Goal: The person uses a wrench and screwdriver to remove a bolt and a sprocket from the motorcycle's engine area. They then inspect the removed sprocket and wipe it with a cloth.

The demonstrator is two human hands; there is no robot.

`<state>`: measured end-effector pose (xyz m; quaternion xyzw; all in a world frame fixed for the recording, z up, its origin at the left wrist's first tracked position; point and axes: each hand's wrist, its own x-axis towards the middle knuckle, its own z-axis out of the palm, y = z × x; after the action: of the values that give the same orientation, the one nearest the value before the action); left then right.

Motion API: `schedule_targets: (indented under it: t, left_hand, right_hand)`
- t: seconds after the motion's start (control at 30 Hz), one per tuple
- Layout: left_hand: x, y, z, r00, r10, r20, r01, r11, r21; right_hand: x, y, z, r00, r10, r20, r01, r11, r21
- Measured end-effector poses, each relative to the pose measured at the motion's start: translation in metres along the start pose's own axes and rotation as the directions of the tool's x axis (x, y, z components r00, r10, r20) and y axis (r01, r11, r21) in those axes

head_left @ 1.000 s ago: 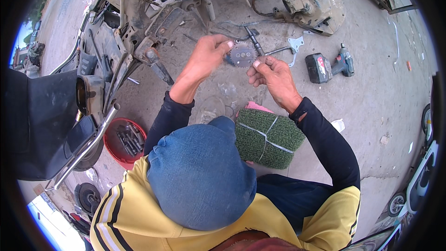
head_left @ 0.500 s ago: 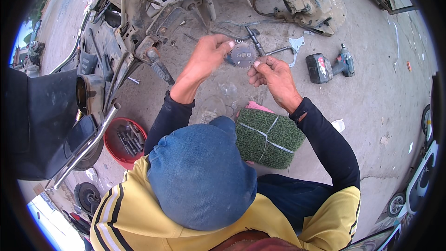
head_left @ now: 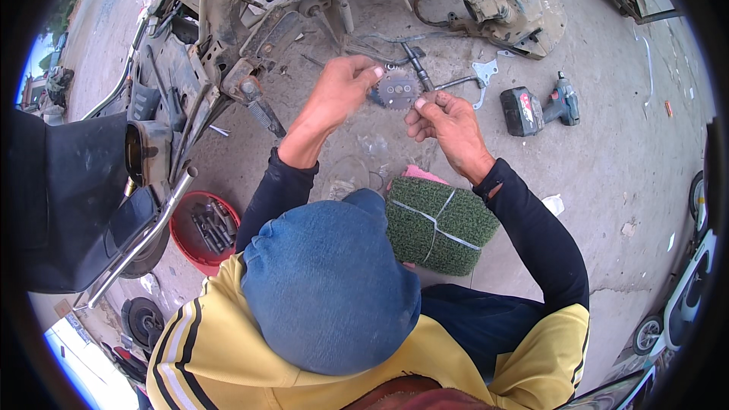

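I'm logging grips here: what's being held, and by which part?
A toothed metal disc, by its rim: left hand at upper left, right hand at lower right.

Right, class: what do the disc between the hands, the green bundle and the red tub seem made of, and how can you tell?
Disc: probably metal, perhaps steel, dull grey; its thin plate has a toothed edge.
Green bundle: likely synthetic turf, matt, from its short, even tufts.
Red tub: probably plastic, fairly smooth, judging by its even colour and rounded rim; painted metal is possible.
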<state>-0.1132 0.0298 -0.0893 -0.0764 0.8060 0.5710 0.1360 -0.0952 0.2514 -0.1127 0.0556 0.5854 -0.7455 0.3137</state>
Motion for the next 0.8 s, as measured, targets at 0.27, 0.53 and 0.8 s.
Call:
schedule_targets:
  t: [0.27, 0.53, 0.8]
  left_hand:
    - [0.0001, 0.0007, -0.0008, 1.0, 0.005, 0.009, -0.005, 1.0, 0.0]
    - [-0.0018, 0.0047, -0.0031, 1.0, -0.007, 0.019, 0.008, 1.0, -0.021]
    - [-0.0028, 0.0053, -0.004, 0.999, -0.028, 0.02, 0.028, 0.999, -0.042]
  right_hand:
    - [-0.0014, -0.0027, 0.001, 1.0, -0.014, -0.013, 0.014, 1.0, -0.008]
    - [-0.0009, -0.0049, 0.0013, 0.999, -0.031, -0.022, 0.03, 0.999, -0.014]
    - [-0.0003, -0.0051, 0.0012, 0.999, -0.03, -0.022, 0.029, 0.999, -0.038]
